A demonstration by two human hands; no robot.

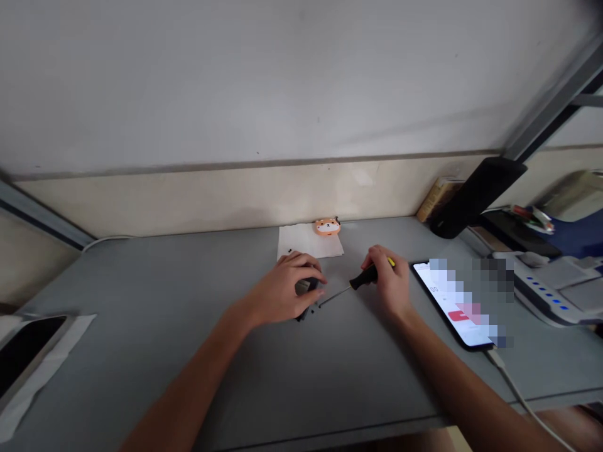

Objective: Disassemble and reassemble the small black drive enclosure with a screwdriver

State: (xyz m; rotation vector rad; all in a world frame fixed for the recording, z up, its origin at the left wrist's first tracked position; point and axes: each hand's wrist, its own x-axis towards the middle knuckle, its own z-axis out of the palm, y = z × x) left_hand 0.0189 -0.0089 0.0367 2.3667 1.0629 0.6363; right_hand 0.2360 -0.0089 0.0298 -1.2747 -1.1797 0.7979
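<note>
A screwdriver (pixel 362 277) with a black and yellow handle is gripped in my right hand (pixel 389 279). Its thin shaft slants down to the left, and the tip is low over the desk. My left hand (pixel 294 285) curls over a small dark object (pixel 305 287), thumb on the near side and fingers on the far side. Most of that object is hidden under the hand, so its kind is unclear. Close to the screwdriver tip lies a tiny dark piece (pixel 312 311), possibly a screw.
Behind my left hand, a white paper (pixel 301 237) carries tiny black bits and an orange animal-face case (pixel 327 226). A lit phone (pixel 455 307) with a cable lies right of my right hand. A black cylinder (pixel 478 198) leans farther back. A dark-screened device (pixel 31 351) is at left.
</note>
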